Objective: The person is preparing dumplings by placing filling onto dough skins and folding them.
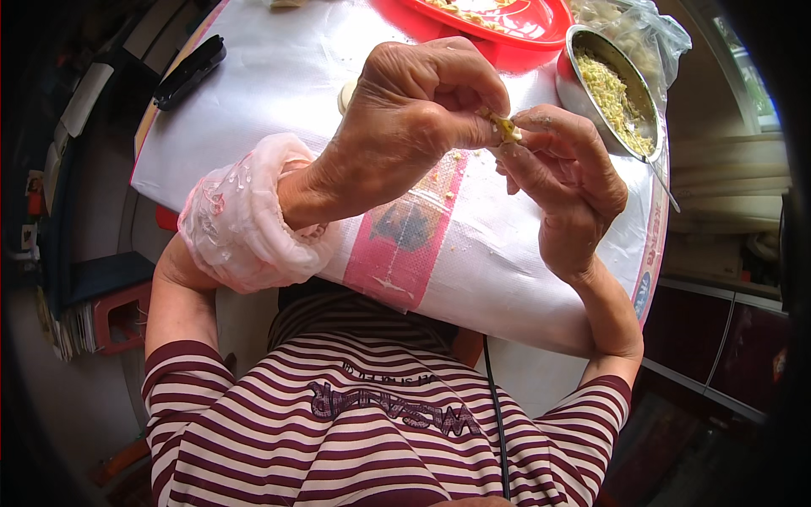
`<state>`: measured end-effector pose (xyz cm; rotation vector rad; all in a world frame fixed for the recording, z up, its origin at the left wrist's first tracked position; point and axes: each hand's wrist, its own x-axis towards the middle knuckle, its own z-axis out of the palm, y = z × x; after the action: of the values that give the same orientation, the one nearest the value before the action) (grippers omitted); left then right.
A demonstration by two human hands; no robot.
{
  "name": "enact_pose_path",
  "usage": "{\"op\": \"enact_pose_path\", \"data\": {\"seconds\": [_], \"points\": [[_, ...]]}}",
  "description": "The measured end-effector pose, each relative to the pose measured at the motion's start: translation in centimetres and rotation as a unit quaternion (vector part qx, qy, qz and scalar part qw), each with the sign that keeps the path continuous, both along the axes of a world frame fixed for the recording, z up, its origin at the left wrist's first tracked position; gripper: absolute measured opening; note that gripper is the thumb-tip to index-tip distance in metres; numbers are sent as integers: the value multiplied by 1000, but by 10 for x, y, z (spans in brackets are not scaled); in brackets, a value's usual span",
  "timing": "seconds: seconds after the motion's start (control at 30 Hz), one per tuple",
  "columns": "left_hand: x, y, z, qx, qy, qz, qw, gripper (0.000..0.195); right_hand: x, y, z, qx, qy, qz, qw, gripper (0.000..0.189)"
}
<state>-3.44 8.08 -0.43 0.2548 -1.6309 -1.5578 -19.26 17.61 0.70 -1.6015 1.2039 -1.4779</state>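
A small piece of dough with yellowish filling [509,132] is pinched between the fingertips of both hands, over the sheet-covered table. My left hand [418,114], with a pink sheer sleeve cover on its forearm, grips it from the left between thumb and fingers. From the right, my right hand [557,171] holds the same piece between thumb and forefinger. Beyond the right hand stands a metal bowl of chopped filling [611,95], with a thin metal handle over its rim. A pale round thing [346,96], partly hidden, lies behind the left hand.
At the table's far side sits a red plastic tray [545,32] bearing dough pieces. Beside it is a clear plastic bag [665,38] with pale contents. A black case [190,73] lies at the far left. Crumbs dot the white and pink woven sheet [494,279].
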Motion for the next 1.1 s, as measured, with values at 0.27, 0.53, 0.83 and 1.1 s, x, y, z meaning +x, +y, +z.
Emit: {"op": "enact_pose_path", "data": {"seconds": [0.27,0.53,0.83,1.1], "points": [[1,1,3,-81,-43,26,995,14,-1,-1,-4,-38,32,-2,999,18],[0,9,5,43,-35,33,998,13,-4,0,-2,-21,5,6,1000,15],[0,5,2,-73,-16,40,996,12,1,0,0,-12,6,-18,1000,20],[2,6,6,-73,-46,45,995,13,-4,-1,-1,-30,42,3,999,17]]}}
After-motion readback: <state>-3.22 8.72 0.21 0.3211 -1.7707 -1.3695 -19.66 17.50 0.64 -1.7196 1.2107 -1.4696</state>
